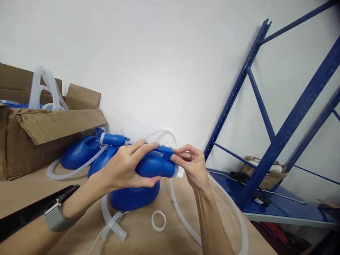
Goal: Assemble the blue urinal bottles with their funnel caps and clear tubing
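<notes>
My left hand (132, 163) is wrapped round a blue plastic bottle-shaped piece (155, 165), held on its side above the table. A raised bar runs along its top, and a white end (180, 172) points right. The thumb and fingers of my right hand (190, 161) pinch the bar near that end. Whether anything small lies between those fingertips is hidden. Below my hands stands a large blue container (135, 196), partly covered by my left hand. A white ring (158, 221) lies flat on the table in front of it.
At the left is an open cardboard box (53, 125) with clear tubing (44, 85) and blue parts. Another blue container (77, 154) and a smaller blue piece (114, 139) are beside it. A long clear hose (235, 205) curves across the right. A blue metal rack (284, 131) stands beyond.
</notes>
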`<state>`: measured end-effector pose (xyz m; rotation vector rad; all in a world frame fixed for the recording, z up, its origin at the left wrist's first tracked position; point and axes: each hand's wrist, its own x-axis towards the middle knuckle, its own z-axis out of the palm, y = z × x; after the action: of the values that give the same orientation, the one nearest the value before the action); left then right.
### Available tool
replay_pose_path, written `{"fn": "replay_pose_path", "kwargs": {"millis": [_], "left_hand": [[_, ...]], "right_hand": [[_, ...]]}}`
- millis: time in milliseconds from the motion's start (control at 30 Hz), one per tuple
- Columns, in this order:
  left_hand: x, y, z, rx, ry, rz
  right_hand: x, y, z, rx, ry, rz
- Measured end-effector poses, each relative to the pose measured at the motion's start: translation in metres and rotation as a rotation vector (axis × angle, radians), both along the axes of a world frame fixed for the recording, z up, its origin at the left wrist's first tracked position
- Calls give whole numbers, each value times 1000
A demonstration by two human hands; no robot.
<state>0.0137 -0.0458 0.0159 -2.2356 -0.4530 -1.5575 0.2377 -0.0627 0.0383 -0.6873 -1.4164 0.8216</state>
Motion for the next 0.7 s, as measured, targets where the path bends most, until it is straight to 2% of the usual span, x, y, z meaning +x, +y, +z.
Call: {"fn": "replay_pose_path", "kwargs": {"millis": [100,200,367,567,700], "left_hand": [[-2,0,3,28,34,6],[-6,2,6,-10,57,-27],[-10,7,8,-31,61,-23],[-11,6,10,-63,128,-34],[-15,9,11,-162,119,18]], "right_hand": [[0,2,-1,-39,11,42],[-2,5,-4,-32,22,41],[-4,6,-5,30,-47,-39],[5,8,-2,157,-225,48],[1,9,-4,267,-313,-120]]}}
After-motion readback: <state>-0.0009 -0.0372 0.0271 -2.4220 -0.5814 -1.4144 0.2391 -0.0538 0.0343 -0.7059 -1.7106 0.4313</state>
